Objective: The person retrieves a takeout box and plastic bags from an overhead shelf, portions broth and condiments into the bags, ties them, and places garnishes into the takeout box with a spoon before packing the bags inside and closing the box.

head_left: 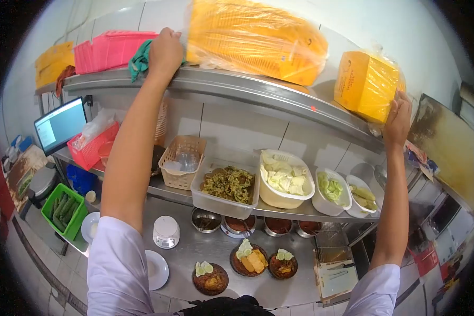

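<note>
My left hand [166, 54] is raised to the top steel shelf [210, 80], its fingers closed on a teal cloth [140, 59] beside a pink plastic basket [110, 51]. At the shelf's right end my right hand [398, 117] grips the side of a plastic-wrapped pack of yellow boxes [367, 84]; its fingertips are partly hidden against the wrap. Between my hands lies a longer wrapped stack of yellow boxes [255, 39], which neither hand touches.
On the middle shelf stand a tub of fried greens [227, 185], a tub of cabbage [284, 176] and a beige basket [182, 163]. Below are a white scale [166, 231], pots of sauce [240, 224] and three dark food dishes [250, 259]. A monitor [61, 125] stands left.
</note>
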Available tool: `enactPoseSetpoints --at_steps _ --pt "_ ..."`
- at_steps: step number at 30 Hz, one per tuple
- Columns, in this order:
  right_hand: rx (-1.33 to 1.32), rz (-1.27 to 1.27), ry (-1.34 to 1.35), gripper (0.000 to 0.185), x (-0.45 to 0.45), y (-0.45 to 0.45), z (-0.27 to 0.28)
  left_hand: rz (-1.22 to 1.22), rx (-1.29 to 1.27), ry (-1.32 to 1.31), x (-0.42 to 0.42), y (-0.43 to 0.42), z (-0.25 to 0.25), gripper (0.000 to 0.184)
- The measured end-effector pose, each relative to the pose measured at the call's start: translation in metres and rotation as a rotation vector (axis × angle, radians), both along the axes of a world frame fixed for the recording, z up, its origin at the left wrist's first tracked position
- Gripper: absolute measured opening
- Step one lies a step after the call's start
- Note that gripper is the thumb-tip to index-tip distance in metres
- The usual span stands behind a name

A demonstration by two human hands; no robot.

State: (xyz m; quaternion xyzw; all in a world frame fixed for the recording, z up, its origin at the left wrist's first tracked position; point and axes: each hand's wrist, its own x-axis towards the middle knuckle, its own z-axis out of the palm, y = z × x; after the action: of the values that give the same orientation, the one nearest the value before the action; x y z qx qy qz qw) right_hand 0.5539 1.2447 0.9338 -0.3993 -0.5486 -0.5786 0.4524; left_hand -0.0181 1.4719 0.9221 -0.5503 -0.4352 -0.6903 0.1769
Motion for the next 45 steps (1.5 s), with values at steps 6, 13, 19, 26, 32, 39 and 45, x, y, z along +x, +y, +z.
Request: enactPoseSetpoints --at_steps 6,13,19,26,32,39,45 --pt "-0.091 0.098 0.107 0.034 0.002 0.000 -0.003 -0.253 0.147 0.010 0.000 -0.016 -0.012 0.036" --pt "-0.053 0.169 0.167 0.028 0.009 0.015 -0.003 -0.458 0.346 0.353 0.046 -0.084 -0.031 0.034" --pt "0.174 -0.025 -0.185 0.018 -0.085 -0.003 -0.018 -0.261 0.206 0.192 0.095 -0.117 -0.038 0.094" --pt "-0.345 0.395 -0.004 0.034 -0.137 0.075 -0.010 0.348 0.084 0.127 0.058 -0.032 -0.026 0.073" --pt "-0.721 0.519 0.691 0.089 -0.138 0.141 0.031 0.069 -0.066 0.201 0.049 -0.044 -0.037 0.054" --pt "-0.943 1.087 1.195 0.072 -0.126 0.192 0.057 0.105 -0.356 0.372 0.035 -0.057 -0.025 0.067" --pt "-0.766 0.795 1.117 0.062 -0.122 0.192 0.064 0.106 -0.459 0.503 0.028 -0.047 -0.011 0.087"
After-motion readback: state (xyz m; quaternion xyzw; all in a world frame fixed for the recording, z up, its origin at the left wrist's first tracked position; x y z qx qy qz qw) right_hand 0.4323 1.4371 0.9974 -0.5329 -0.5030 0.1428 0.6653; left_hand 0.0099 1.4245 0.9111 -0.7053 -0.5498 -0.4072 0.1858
